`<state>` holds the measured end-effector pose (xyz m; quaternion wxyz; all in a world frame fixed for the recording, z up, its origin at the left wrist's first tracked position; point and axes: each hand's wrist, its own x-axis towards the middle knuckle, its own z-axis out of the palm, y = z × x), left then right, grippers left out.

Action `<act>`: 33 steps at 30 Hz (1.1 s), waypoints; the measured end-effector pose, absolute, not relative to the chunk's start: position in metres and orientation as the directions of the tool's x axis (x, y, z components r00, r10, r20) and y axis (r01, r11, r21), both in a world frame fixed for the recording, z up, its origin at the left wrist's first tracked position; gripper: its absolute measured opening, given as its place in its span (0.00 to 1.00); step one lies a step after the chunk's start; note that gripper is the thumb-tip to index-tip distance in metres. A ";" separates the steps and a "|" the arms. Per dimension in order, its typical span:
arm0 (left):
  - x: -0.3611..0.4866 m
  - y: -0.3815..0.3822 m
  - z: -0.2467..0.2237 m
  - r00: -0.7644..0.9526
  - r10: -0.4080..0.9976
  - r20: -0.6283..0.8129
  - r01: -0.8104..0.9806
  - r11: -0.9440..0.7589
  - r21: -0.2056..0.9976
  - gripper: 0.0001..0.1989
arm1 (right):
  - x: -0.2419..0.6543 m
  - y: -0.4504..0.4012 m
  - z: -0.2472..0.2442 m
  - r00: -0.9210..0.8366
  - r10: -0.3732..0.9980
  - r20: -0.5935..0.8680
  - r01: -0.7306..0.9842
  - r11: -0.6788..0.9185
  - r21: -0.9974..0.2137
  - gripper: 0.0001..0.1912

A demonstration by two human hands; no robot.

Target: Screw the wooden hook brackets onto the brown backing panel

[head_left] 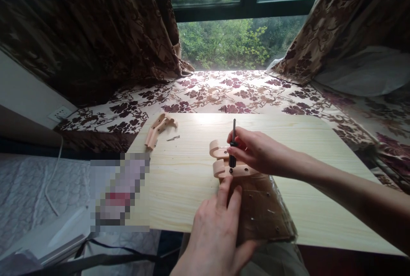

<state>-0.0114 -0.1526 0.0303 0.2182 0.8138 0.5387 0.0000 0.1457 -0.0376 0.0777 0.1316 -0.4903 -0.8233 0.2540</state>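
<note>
My right hand [251, 150] is closed around a screwdriver [232, 160], held upright with its metal shaft pointing up and its black handle low over a pale wooden hook piece [238, 170]. Dark screw heads show in that piece. Just behind it lies a second wooden hook piece [218, 149], partly hidden by my right hand. My left hand [216, 224] rests with fingers stretched out on a brown cardboard piece wrapped in clear film [262, 207], its fingertips at the front edge of the nearer hook piece.
Other wooden hook pieces [156, 130] lie at the back left of the pale wood table [179, 182], with loose screws [173, 138] beside them. A blurred-out object [121, 190] lies at the table's left edge. A floral cloth [230, 92] covers the ledge behind.
</note>
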 end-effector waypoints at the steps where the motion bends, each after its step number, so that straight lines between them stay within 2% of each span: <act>1: -0.011 -0.152 0.030 0.421 0.877 -0.233 0.875 -0.325 0.358 0.42 | 0.145 -0.037 0.078 -0.484 0.874 -0.037 0.743 0.388 -0.546 0.08; 20: -0.012 -0.153 0.028 0.433 0.872 -0.229 0.875 -0.345 0.340 0.43 | 0.140 -0.035 0.077 -0.470 0.878 -0.089 0.767 0.357 -0.533 0.08; 33: -0.013 -0.155 0.026 0.420 0.893 -0.162 0.859 -0.334 0.387 0.44 | 0.138 -0.034 0.075 -0.462 0.882 -0.097 0.774 0.347 -0.530 0.10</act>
